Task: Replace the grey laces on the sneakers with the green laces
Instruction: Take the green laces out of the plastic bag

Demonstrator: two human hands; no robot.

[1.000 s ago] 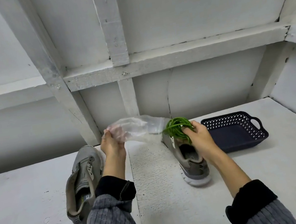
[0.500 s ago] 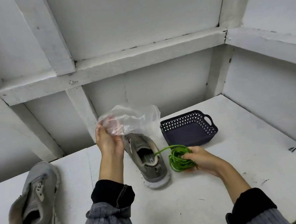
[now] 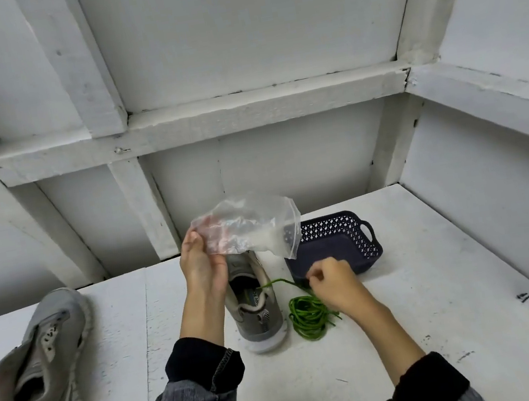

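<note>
White shelf surface (image 3: 398, 335) fills the lower frame, boxed in by white panelled walls behind and to the right.

Left sneaker (image 3: 34, 372), lower left of frame: lies tilted on its side, tongue loose, eyelets look bare. No grey lace visible on it.

Second sneaker (image 3: 256, 309), centre: upright, heel toward the camera, toe partly hidden behind the left wrist. Front eyelets not readable from here; no grey lace seen on the visible part.

Dark blue basket (image 3: 336, 244), right of centre, just behind the right hand. Contents not visible; cannot tell if the old laces went there.

Clear plastic bag (image 3: 253, 226), above the centre sneaker: held up off the surface, looks empty. Left hand (image 3: 200, 266) pinches its crumpled end between thumb and fingers.

Green laces (image 3: 307, 318): coiled bundle resting on the surface just right of the centre sneaker's heel. One strand runs up from the coil across the shoe's collar. Right hand (image 3: 334, 288), fingers curled, pinches that strand above the coil.

Judgement on progress: removal of the grey laces appears done; green laces unpacked only. No eyelet threaded yet on either shoe. Left: separate the two laces, thread both sneakers, put the bag down.
</note>
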